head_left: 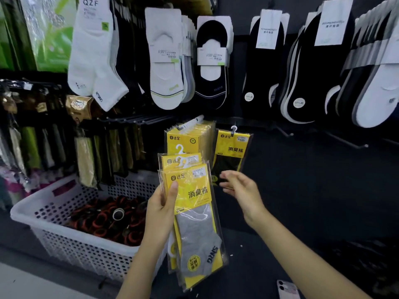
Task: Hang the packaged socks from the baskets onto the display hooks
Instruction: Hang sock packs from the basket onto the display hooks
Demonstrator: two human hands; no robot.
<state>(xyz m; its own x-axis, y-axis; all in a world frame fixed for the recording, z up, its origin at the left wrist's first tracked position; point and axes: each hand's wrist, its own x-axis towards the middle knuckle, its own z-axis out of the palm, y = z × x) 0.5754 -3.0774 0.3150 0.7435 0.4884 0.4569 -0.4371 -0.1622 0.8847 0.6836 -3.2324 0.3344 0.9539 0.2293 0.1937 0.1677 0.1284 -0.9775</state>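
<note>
Phone point(288, 289) cut off below; rear sock packets point(182, 161) mostly hidden.

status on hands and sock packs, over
Left hand grips stack of yellow sock packs. Right hand open, beside hung black-sock pack. White basket off left, not in the way.

Bare forearms; left hand point(160, 205), right hand point(240, 187)

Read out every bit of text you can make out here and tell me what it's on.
"QZF": top of the white sock, upper left.
"达足": held yellow pack and hanging yellow pack.
"消臭袜": both those packs.
Lettering on the grey sock, the stickers and the other sock cards: too blurred to read.
</note>
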